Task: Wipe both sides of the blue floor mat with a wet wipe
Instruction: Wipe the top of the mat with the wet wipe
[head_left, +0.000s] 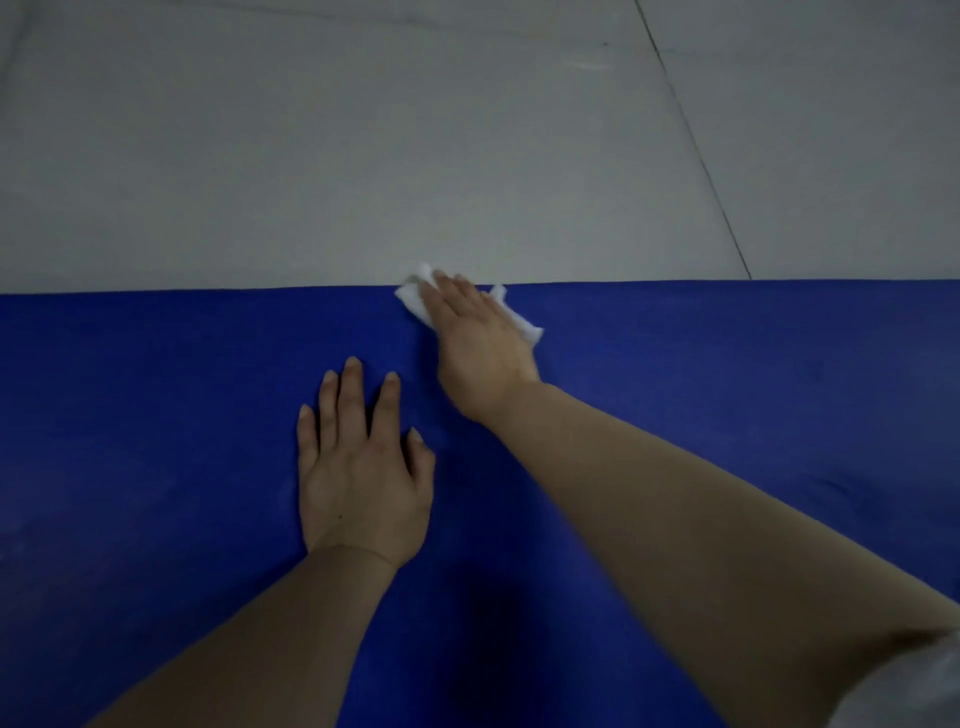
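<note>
The blue mat (156, 441) lies flat on the grey floor (363, 156), cut off at 3 edges of the view. The right hand (480, 338) presses the white wipe (413, 299) flat at the mat's far edge, fingers straight, covering most of it. The left hand (361, 467) rests spread on the mat.

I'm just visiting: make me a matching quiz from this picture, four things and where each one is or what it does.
Things:
1. left hand
2. right hand
3. wet wipe
4. floor

States:
A. grey, beyond the mat's far edge
B. white, at the far edge of the blue mat
C. flat on the mat, holding nothing
D. pressing the wipe down

Pairs: 1-C, 2-D, 3-B, 4-A
</note>
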